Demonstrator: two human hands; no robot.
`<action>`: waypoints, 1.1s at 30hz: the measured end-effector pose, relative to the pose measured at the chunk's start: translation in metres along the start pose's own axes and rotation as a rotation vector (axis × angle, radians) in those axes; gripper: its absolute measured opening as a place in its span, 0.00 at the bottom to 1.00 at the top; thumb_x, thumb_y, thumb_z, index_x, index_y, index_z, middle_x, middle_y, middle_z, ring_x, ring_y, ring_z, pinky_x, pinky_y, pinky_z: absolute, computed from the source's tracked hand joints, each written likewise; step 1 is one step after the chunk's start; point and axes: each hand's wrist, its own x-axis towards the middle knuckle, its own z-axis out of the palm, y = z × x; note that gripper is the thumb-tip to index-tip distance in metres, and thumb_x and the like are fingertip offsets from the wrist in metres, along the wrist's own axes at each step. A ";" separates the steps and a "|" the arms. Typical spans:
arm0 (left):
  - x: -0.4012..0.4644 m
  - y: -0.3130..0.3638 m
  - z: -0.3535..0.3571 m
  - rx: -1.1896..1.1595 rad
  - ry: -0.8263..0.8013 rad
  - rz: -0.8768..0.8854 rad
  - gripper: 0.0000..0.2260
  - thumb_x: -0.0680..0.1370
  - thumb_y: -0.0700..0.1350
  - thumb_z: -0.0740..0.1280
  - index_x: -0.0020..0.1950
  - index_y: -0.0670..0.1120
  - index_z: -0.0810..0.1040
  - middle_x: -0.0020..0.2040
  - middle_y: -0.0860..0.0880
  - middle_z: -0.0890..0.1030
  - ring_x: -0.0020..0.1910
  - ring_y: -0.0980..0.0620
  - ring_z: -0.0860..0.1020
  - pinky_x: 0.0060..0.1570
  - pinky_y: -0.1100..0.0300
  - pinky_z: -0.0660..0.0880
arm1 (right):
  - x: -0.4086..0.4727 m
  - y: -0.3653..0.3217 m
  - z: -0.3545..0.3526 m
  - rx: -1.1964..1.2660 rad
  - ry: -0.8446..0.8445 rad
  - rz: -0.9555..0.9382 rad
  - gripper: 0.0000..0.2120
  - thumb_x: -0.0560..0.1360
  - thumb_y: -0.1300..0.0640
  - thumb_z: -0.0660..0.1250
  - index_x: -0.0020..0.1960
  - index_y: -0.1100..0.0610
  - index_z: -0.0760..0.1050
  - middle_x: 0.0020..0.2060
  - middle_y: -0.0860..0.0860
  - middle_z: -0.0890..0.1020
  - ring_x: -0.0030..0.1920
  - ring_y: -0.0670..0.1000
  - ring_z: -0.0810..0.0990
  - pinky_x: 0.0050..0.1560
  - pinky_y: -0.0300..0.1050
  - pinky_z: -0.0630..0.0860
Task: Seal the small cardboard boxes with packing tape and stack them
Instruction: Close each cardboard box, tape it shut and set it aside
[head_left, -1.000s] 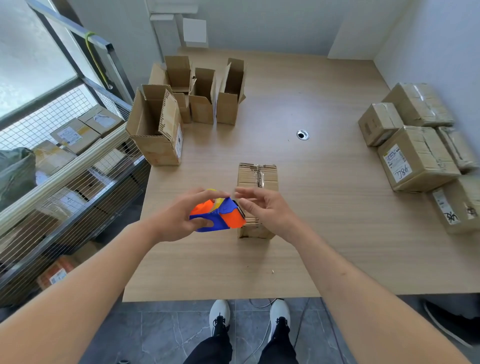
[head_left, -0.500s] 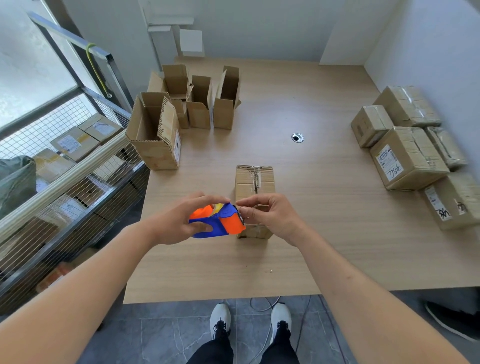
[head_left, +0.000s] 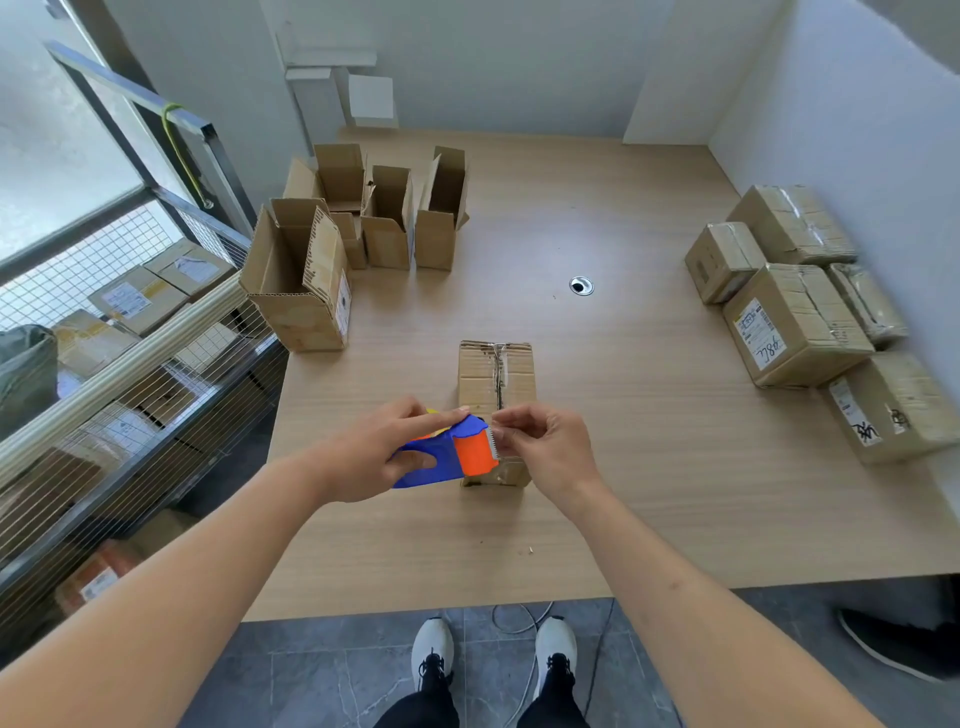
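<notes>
Cardboard box (head_left: 496, 382), near end hidden behind tape dispenser (head_left: 452, 457) and hands.

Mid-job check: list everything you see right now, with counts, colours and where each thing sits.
closed box: one, brown, table centre, tape along its top seam, behind the hands
tape dispenser: one, blue and orange, held above the near end of that box
open boxes: about five, brown, flaps up, far left of the table
sealed boxes: about six, brown, some labelled, along the right edge by the wall
table: one, light wood, with a cable hole
wire shelf: one, left of the table, holding more labelled parcels
white shoes: two, on the grey floor
left hand: grips the dispenser
right hand: pinches at the dispenser's toothed blade; the tape end is too small to see
</notes>
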 end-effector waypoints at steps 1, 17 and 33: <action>0.001 -0.001 0.002 0.025 -0.014 -0.002 0.33 0.83 0.45 0.65 0.77 0.74 0.54 0.58 0.55 0.70 0.55 0.51 0.71 0.61 0.50 0.71 | -0.002 0.004 -0.001 0.005 0.042 0.021 0.07 0.72 0.72 0.75 0.48 0.64 0.83 0.41 0.60 0.87 0.41 0.56 0.87 0.43 0.49 0.84; -0.003 -0.027 -0.005 0.085 -0.275 -0.149 0.29 0.85 0.49 0.61 0.77 0.74 0.51 0.59 0.56 0.69 0.55 0.53 0.72 0.60 0.53 0.72 | -0.017 0.035 -0.049 -0.080 0.301 0.085 0.10 0.70 0.72 0.76 0.42 0.58 0.83 0.34 0.53 0.86 0.36 0.50 0.85 0.42 0.44 0.84; 0.008 -0.054 0.002 0.180 -0.284 -0.278 0.28 0.85 0.50 0.61 0.78 0.72 0.51 0.56 0.56 0.69 0.52 0.51 0.73 0.59 0.52 0.72 | 0.005 0.061 -0.062 -0.109 0.201 0.187 0.07 0.74 0.70 0.74 0.49 0.62 0.82 0.42 0.61 0.85 0.40 0.55 0.86 0.43 0.44 0.84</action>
